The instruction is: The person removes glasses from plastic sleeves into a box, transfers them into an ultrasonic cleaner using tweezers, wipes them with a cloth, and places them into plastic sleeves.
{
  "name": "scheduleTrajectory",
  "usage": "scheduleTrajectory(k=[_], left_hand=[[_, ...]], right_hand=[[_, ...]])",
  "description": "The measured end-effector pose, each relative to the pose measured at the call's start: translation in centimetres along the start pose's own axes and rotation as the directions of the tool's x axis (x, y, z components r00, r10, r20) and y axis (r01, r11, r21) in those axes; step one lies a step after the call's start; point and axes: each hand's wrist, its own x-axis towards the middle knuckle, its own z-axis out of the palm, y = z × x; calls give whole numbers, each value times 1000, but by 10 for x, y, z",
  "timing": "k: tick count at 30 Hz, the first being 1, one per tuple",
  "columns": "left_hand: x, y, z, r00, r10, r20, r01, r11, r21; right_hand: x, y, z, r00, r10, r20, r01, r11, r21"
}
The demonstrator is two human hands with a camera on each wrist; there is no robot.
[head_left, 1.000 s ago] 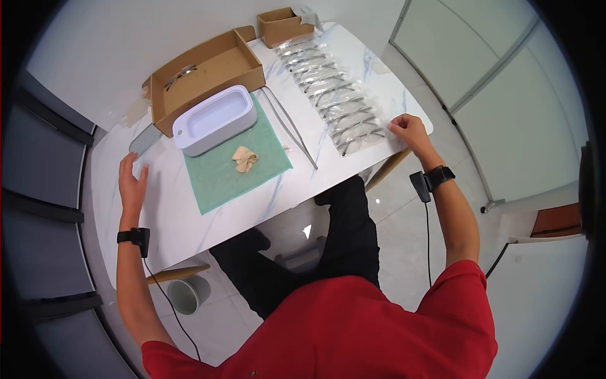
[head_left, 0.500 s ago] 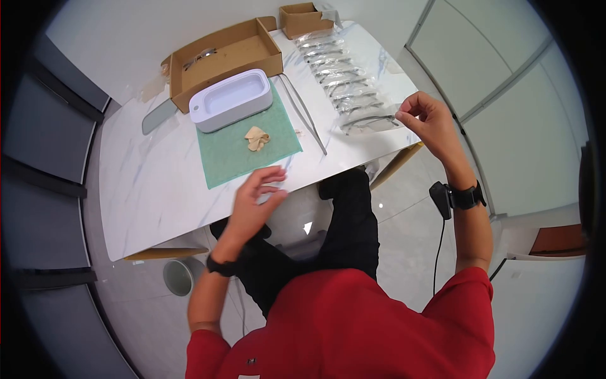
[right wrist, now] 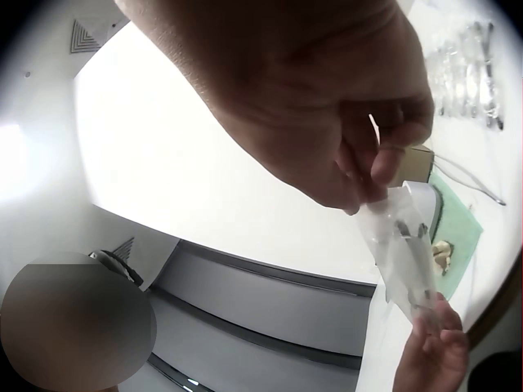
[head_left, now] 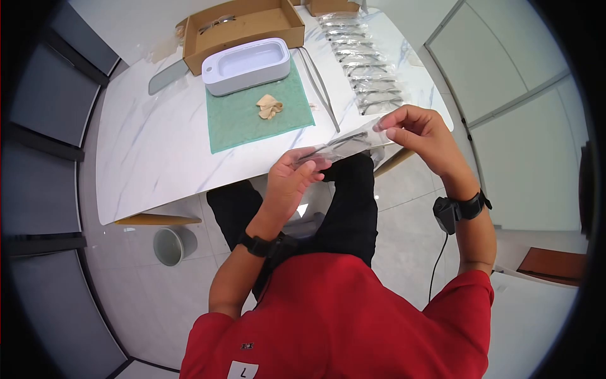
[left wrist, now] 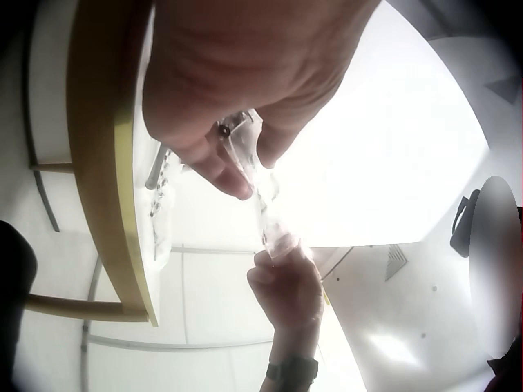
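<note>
A clear plastic bag with a pair of glasses inside (head_left: 344, 146) is stretched between both hands above the table's front edge. The left hand (head_left: 291, 183) holds its left end between thumb and fingers, and the right hand (head_left: 421, 136) pinches the right end. In the right wrist view the bag (right wrist: 402, 245) hangs from the right fingertips down to the left hand (right wrist: 433, 357). More bagged glasses (head_left: 369, 69) lie in a row on the table beyond the right hand.
A white ultrasonic-cleaner-like tub (head_left: 247, 66) stands on a green cloth (head_left: 237, 129) with a crumpled beige cloth (head_left: 269, 107). Behind are a cardboard box (head_left: 252, 33) holding glasses, a smaller box (head_left: 328, 6), a grey case (head_left: 168, 78) and long tweezers (head_left: 320, 91). A bin (head_left: 170, 247) stands below.
The left hand has moved right from the table's left side and now holds the bag's left end. The right hand has lifted the nearest bag off the row and drawn it toward the body.
</note>
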Motion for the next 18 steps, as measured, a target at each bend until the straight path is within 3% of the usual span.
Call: scheduleTrajectory(k=[2, 11, 15, 18], left_hand=[[-3, 1, -3, 1000, 3, -10, -3, 1000, 6], [-8, 6, -14, 1000, 15, -19, -15, 1000, 5], [-7, 5, -17, 1000, -18, -19, 18, 1000, 18], [-8, 4, -18, 999, -27, -39, 28, 999, 33]], right_hand=[[2, 0, -1, 996, 34, 83, -36, 999, 32], [11, 40, 3, 977, 88, 197, -105, 992, 74], [12, 37, 13, 985, 68, 160, -69, 998, -1], [12, 42, 18, 988, 56, 146, -68, 994, 80]])
